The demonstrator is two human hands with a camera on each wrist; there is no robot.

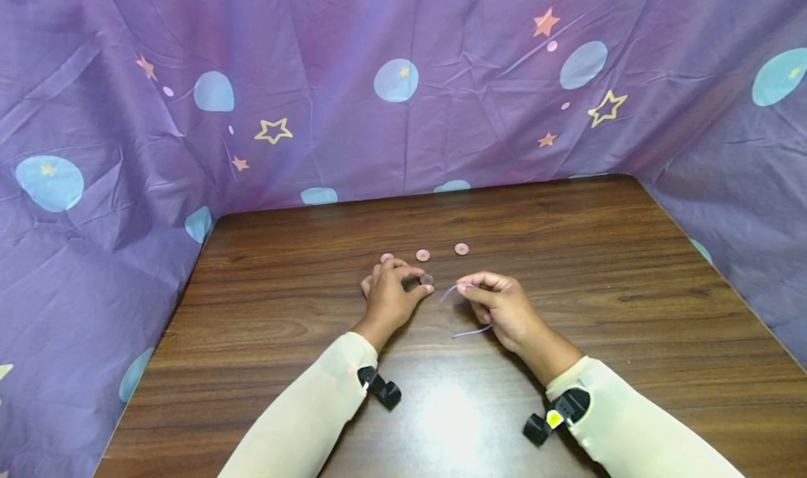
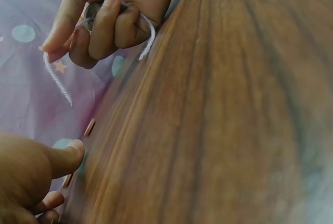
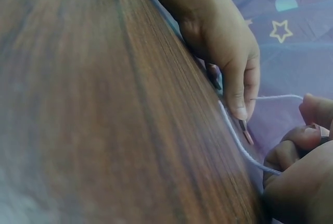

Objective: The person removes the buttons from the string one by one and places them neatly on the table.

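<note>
Pinching a dark button (image 1: 426, 280) by its rim, likely to bare its face, in left fingers (image 1: 410, 272) near pink buttons (image 1: 423, 255), and cord (image 1: 448, 292) close to one tip, apparently for control, in right fingers (image 1: 488, 279).

Wood-grain table (image 1: 271, 289), brown, light glare toward front | on it I count three pink buttons (image 1: 423, 255), spaced apart | leftmost partly hidden

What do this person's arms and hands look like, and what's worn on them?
The left hand and right hand are ungloved. Plain, pale cream long sleeves, left sleeve and right sleeve, cover the forearms. Small black devices, left device and right device, jut out near the cuffs; the right one shows a bright yellow patch.
</note>
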